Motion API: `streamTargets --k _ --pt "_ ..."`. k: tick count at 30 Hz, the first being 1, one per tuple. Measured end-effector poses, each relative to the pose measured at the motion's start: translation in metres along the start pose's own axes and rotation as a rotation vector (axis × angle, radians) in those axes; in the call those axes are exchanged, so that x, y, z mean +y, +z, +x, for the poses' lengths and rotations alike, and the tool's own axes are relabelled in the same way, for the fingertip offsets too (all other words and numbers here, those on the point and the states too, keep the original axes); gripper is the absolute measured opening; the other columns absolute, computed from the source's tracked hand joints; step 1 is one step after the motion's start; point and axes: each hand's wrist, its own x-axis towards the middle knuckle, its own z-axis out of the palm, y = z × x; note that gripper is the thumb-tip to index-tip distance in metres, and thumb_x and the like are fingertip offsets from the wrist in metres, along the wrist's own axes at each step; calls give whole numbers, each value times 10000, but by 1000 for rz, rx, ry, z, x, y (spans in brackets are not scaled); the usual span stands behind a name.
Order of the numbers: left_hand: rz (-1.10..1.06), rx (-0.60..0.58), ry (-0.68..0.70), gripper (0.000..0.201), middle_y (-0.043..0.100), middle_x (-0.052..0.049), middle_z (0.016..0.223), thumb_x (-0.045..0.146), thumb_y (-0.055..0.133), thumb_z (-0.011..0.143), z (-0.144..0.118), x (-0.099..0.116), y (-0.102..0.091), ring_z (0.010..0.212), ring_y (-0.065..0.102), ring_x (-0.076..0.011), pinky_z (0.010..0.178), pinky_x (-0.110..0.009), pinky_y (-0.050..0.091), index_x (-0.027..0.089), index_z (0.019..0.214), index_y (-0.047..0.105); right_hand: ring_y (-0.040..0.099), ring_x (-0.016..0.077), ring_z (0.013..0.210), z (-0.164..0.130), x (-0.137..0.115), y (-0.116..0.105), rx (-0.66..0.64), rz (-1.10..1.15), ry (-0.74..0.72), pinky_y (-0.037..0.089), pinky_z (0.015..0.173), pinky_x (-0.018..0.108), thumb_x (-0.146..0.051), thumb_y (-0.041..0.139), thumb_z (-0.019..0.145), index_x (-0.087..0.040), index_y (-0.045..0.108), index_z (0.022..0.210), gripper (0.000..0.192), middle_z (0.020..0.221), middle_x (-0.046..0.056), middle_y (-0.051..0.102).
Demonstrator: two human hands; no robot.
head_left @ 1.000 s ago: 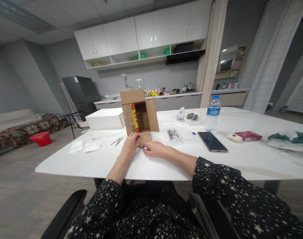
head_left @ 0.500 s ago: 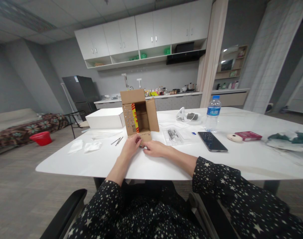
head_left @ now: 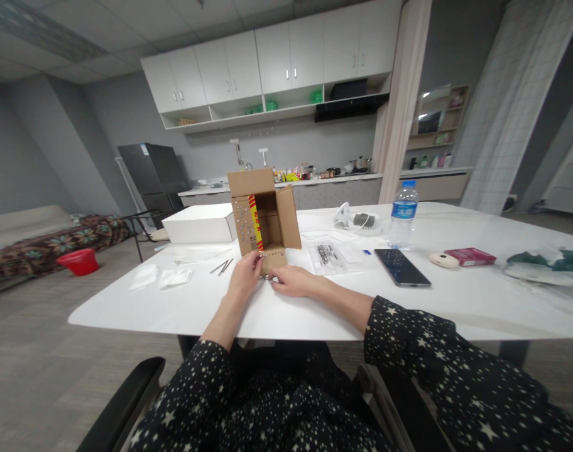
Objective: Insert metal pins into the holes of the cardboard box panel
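Note:
A small brown cardboard box (head_left: 267, 213) lies on its side on the white table (head_left: 456, 301), its open end facing me, flaps spread, with a red and yellow label and rows of small metal studs on the left flap. My left hand (head_left: 245, 275) pinches the bottom flap at its left corner. My right hand (head_left: 291, 280) rests on the table just right of it, fingertips at the flap's front edge, seemingly on a small metal part that is mostly hidden. A clear bag of dark screws (head_left: 327, 254) lies right of the box.
A white flat box (head_left: 199, 225) sits left of the cardboard box, loose nails (head_left: 223, 267) and white wrappers (head_left: 161, 277) in front of it. To the right are a water bottle (head_left: 402, 215), a black phone (head_left: 401, 267), a red pack (head_left: 470, 256) and green cloth (head_left: 548, 263).
My left hand's fingers have shifted slightly up onto the bottom flap's left corner. The right hand and the box have barely moved.

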Motion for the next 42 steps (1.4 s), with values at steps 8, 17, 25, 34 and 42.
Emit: streamTargets --k 8,17,25,34,42 --pt "69 -16 -117 206 737 -75 978 285 446 933 -1 -1 -1 868 682 -212 755 -301 483 217 1018 620 666 242 916 1 2 2 0 -3 2 454 745 298 -255 474 894 -191 648 1149 315 1008 100 722" --pt "203 -26 -142 249 731 -97 956 311 402 955 -1 2 -4 862 672 -235 713 -300 442 209 959 629 666 242 921 0 0 0 5 3 -2 449 744 298 -250 471 892 -186 648 1150 320 1008 100 723" --pt "286 -5 -234 269 725 -99 918 315 380 967 -3 9 -10 810 664 -236 674 -296 406 212 1027 621 668 247 901 1 1 2 7 2 -6 451 738 304 -264 464 892 -183 648 1149 326 992 102 725" --pt "357 -29 -195 262 728 -93 931 319 384 978 1 6 -4 815 663 -219 650 -278 377 214 1023 620 665 243 887 -1 -2 -1 2 9 6 443 721 297 -264 473 893 -183 651 1139 314 971 98 727" --pt "330 -4 -199 268 728 -81 897 327 382 980 3 3 -3 780 658 -209 639 -274 366 218 1017 624 661 237 886 -2 -2 -2 0 14 8 433 713 289 -254 475 893 -183 651 1143 314 972 97 725"
